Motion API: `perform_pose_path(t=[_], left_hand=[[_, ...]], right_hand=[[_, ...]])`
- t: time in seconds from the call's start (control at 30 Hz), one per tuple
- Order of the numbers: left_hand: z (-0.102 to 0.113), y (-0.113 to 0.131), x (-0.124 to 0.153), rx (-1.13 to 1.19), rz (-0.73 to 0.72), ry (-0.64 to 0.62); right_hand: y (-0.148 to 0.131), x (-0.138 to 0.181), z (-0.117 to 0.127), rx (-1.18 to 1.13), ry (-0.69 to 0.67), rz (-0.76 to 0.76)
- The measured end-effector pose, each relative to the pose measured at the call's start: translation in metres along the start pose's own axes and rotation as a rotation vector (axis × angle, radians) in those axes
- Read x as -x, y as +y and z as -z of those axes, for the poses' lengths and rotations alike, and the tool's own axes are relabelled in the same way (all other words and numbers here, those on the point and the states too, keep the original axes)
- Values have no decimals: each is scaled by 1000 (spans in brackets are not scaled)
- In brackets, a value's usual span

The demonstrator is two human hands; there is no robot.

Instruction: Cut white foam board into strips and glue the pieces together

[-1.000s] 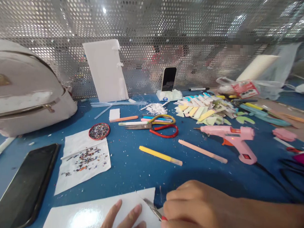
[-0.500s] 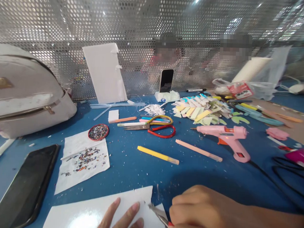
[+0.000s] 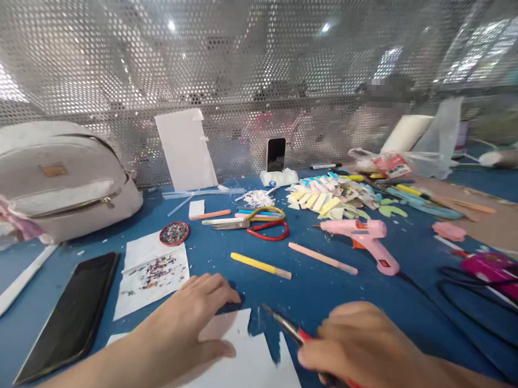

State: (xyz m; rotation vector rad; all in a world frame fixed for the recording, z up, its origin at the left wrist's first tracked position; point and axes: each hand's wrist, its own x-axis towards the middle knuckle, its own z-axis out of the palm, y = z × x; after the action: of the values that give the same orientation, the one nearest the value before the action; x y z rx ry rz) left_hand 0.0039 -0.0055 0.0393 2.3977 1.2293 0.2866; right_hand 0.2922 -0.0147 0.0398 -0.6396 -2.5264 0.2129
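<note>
My left hand [image 3: 195,313] reaches over a white sheet of board [image 3: 236,366] at the bottom middle. Its thumb and fingers are apart, with nothing between them. Jagged notches mark the board's far and right edges. My right hand [image 3: 355,344], partly blurred, grips a tool [image 3: 294,329] with a red and black handle and a slim pointed metal end. That tip hovers past the board's far edge, pointing up and left; its exact kind is unclear. Beyond the hands lie a yellow marker [image 3: 259,265] and a peach marker [image 3: 320,257].
A pink glue gun [image 3: 363,234] with a black cord rests at right. Yellow-and-red-handled scissors [image 3: 262,222] lie mid-table beside more markers. To the left are a phone [image 3: 74,312], a glitter-strewn paper [image 3: 130,294] and a backpack [image 3: 68,181]. Paper scraps [image 3: 327,199] are heaped behind.
My left hand has lifted from flat on the board and moved up. The tool in my right hand has come away from the board's notch. The view has shifted slightly.
</note>
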Motion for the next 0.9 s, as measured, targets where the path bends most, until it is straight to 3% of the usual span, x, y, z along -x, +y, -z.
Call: perform_pose_path(t=[0.1, 0.3, 0.47, 0.6, 0.73, 0.9], left_hand=[[3, 5, -17, 153, 115, -137], [11, 14, -26, 263, 242, -253], [12, 19, -16, 234, 162, -282], [13, 28, -12, 159, 116, -337], [15, 34, -13, 91, 122, -360], [15, 30, -5, 129, 200, -351]], right_hand=[[6, 2, -3, -24, 43, -48], [9, 17, -5, -26, 44, -119], [4, 25, -11, -89, 0, -160], [-4, 24, -14, -222, -144, -251], [-10, 20, -12, -348, -264, -406], [-14, 25, -8, -412, -268, -458]])
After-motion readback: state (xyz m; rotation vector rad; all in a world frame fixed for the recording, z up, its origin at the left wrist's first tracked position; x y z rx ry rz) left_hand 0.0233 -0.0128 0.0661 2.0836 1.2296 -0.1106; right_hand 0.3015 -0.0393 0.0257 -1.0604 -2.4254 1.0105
